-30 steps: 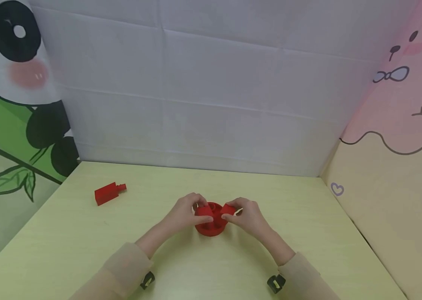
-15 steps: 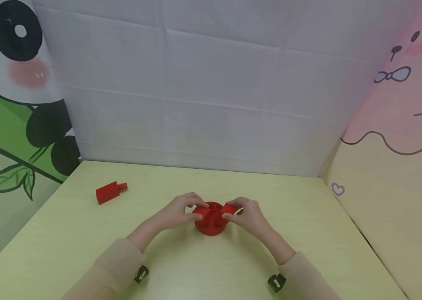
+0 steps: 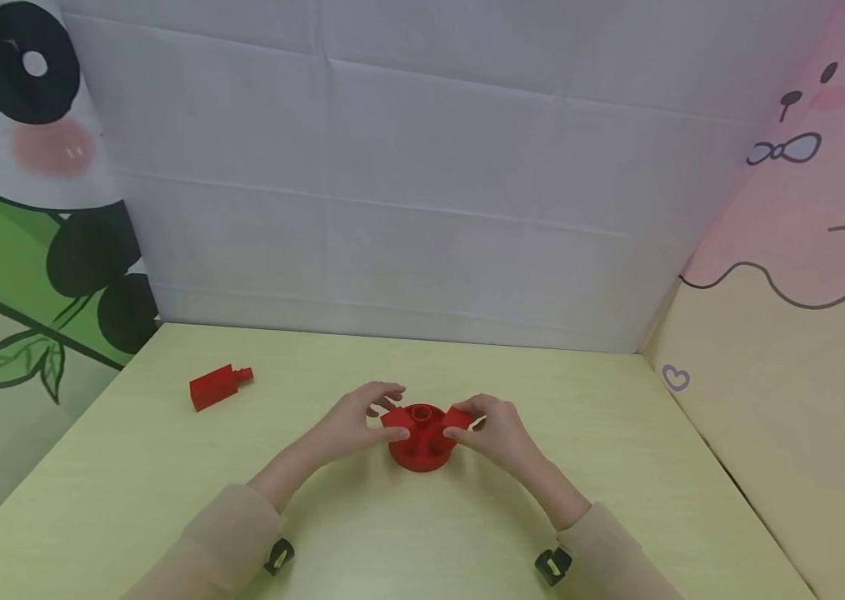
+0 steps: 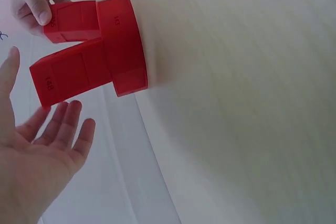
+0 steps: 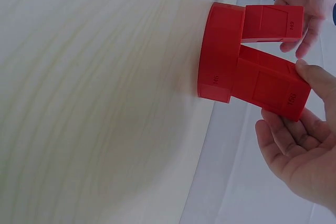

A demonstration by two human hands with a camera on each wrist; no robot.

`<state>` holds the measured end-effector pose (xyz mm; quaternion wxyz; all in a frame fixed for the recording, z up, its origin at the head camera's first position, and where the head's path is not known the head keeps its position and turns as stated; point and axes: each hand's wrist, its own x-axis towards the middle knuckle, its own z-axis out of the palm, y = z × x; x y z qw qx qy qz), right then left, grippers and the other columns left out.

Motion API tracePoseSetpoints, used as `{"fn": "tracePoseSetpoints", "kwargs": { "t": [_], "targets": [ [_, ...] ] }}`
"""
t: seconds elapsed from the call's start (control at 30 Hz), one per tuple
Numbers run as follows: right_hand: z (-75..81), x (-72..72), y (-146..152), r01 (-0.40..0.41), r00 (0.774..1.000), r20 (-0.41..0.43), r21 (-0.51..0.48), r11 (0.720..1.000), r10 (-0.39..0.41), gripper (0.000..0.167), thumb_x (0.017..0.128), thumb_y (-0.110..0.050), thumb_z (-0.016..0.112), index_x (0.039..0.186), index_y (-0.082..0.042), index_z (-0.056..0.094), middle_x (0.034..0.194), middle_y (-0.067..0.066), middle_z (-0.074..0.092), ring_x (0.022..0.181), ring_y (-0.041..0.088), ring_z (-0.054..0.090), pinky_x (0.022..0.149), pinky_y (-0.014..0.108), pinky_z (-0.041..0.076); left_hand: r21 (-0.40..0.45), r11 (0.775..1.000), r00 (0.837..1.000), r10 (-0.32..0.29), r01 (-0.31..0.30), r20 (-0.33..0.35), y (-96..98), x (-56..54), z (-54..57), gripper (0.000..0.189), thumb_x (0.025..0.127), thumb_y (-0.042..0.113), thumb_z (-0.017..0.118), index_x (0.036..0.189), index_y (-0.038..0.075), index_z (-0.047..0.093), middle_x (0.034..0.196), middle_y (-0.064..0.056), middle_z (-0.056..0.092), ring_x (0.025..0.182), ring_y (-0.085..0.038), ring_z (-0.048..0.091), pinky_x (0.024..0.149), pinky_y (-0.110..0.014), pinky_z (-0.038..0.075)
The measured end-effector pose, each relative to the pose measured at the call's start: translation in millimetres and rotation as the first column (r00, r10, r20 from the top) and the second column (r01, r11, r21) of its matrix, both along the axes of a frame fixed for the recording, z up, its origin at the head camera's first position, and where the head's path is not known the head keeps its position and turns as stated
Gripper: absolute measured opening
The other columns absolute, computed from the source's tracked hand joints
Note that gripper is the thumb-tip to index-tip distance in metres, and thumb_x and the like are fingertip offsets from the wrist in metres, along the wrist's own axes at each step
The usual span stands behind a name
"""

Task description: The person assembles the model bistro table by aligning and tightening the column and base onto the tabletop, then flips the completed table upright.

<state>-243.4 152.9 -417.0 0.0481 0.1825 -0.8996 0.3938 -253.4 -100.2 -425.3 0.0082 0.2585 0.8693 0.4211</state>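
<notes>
A round red base (image 3: 422,460) with a ring-shaped socket in its middle sits on the table. Two red rectangular blocks rise from it, both leaning outward. Around the left block (image 4: 73,72) my left hand (image 3: 351,421) is spread; its thumb stands off the block, and its fingertips are right at the lower corner in the left wrist view. My right hand (image 3: 501,429) pinches the top end of the right block (image 5: 273,85), thumb on one side and fingers on the other. The blocks' lower ends are hidden inside the base.
A third red block (image 3: 216,387) with a narrow peg at one end lies at the table's back left. A white cloth wall (image 3: 422,208) closes off the back, and printed panels stand at both sides. Dark wrist devices (image 3: 553,566) hang under the sleeves.
The left block has tilted outward to the left, away from the middle of the base. My left fingers have loosened from it and opened. My right hand has stayed on its block.
</notes>
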Motion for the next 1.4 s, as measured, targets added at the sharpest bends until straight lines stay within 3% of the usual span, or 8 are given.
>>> {"fn": "tracePoseSetpoints", "kwargs": {
  "t": [0.1, 0.2, 0.47, 0.77, 1.03, 1.17, 1.27, 1.4],
  "targets": [
    [-0.2, 0.2, -0.2, -0.001, 1.0, -0.002, 0.005, 1.0, 0.001, 0.034, 0.076, -0.021, 0.08, 0.104, -0.004, 0.069, 0.089, 0.0, 0.067, 0.078, 0.012, 0.061, 0.065, 0.019, 0.052, -0.014, 0.992, 0.992, 0.122, -0.122, 0.018, 7.2, 4.8, -0.2, 0.063, 0.071, 0.036, 0.082, 0.124, 0.013, 0.055, 0.107, 0.002, 0.06, 0.096, -0.016, 0.056, 0.075, -0.03, 0.051],
    [-0.4, 0.6, -0.1, -0.005, 1.0, -0.001, 0.004, 1.0, 0.005, 0.035, 0.076, -0.021, 0.079, 0.104, -0.004, 0.069, 0.089, 0.0, 0.067, 0.078, 0.012, 0.061, 0.065, 0.019, 0.052, -0.029, 0.987, 0.986, 0.161, -0.16, 0.036, 11.0, 8.2, 1.3, 0.052, 0.069, 0.031, 0.084, 0.112, 0.015, 0.058, 0.095, 0.005, 0.059, 0.089, -0.016, 0.055, 0.067, -0.027, 0.049],
    [0.5, 1.3, 0.3, -0.011, 1.0, -0.009, -0.002, 1.0, 0.011, 0.034, 0.076, -0.021, 0.079, 0.104, -0.004, 0.069, 0.089, 0.0, 0.067, 0.079, 0.012, 0.061, 0.066, 0.019, 0.052, -0.052, 0.991, 0.991, 0.123, -0.125, -0.046, 9.5, 7.5, 2.4, 0.039, 0.073, 0.025, 0.081, 0.104, 0.013, 0.06, 0.09, 0.006, 0.059, 0.083, -0.014, 0.054, 0.067, -0.026, 0.048],
    [3.8, 3.2, 1.8, -0.006, 1.0, -0.005, 0.014, 1.0, 0.006, 0.033, 0.077, -0.02, 0.079, 0.104, -0.004, 0.069, 0.089, -0.001, 0.067, 0.08, 0.012, 0.061, 0.067, 0.02, 0.052, -0.058, 0.987, 0.982, 0.139, -0.148, -0.127, 13.7, 10.0, 2.4, 0.036, 0.072, 0.018, 0.081, 0.103, 0.01, 0.063, 0.09, 0.005, 0.062, 0.081, -0.011, 0.055, 0.068, -0.025, 0.047],
    [4.6, 4.1, 1.3, -0.001, 1.0, -0.007, 0.019, 1.0, 0.001, 0.033, 0.076, -0.02, 0.079, 0.104, -0.005, 0.069, 0.089, -0.001, 0.067, 0.081, 0.013, 0.061, 0.068, 0.022, 0.053, -0.057, 0.988, 0.98, 0.135, -0.145, -0.144, 13.8, 12.0, 4.1, 0.036, 0.072, 0.017, 0.081, 0.103, 0.01, 0.063, 0.089, 0.006, 0.061, 0.08, -0.01, 0.055, 0.066, -0.023, 0.046],
    [4.5, 3.7, 0.0, 0.003, 1.0, -0.013, 0.042, 0.999, -0.002, 0.033, 0.077, -0.022, 0.079, 0.105, -0.006, 0.069, 0.09, -0.002, 0.067, 0.082, 0.012, 0.06, 0.07, 0.023, 0.053, -0.06, 0.99, 0.987, 0.119, -0.126, -0.103, 10.4, 12.6, 6.3, 0.04, 0.073, 0.022, 0.082, 0.106, 0.011, 0.063, 0.091, 0.006, 0.061, 0.083, -0.012, 0.055, 0.068, -0.023, 0.048],
    [6.0, 4.6, 0.1, -0.006, 1.0, -0.029, 0.062, 0.998, 0.008, 0.036, 0.078, -0.023, 0.078, 0.108, -0.006, 0.068, 0.093, -0.001, 0.067, 0.084, 0.013, 0.06, 0.071, 0.026, 0.053, -0.079, 0.991, 0.993, 0.104, -0.109, -0.064, 5.0, 12.1, 8.6, 0.051, 0.073, 0.03, 0.082, 0.116, 0.012, 0.06, 0.1, 0.004, 0.061, 0.091, -0.015, 0.057, 0.073, -0.029, 0.051],
    [10.1, 7.8, -1.1, -0.009, 0.998, -0.058, 0.062, 0.998, 0.013, 0.047, 0.077, -0.021, 0.078, 0.119, -0.006, 0.062, 0.103, 0.004, 0.066, 0.09, 0.017, 0.062, 0.077, 0.033, 0.054, -0.096, 0.991, 0.993, 0.089, -0.096, -0.073, -10.4, 8.4, 11.6, 0.067, 0.072, 0.039, 0.08, 0.129, 0.014, 0.054, 0.119, 0.0, 0.06, 0.107, -0.022, 0.056, 0.086, -0.042, 0.05]
  ]
}}
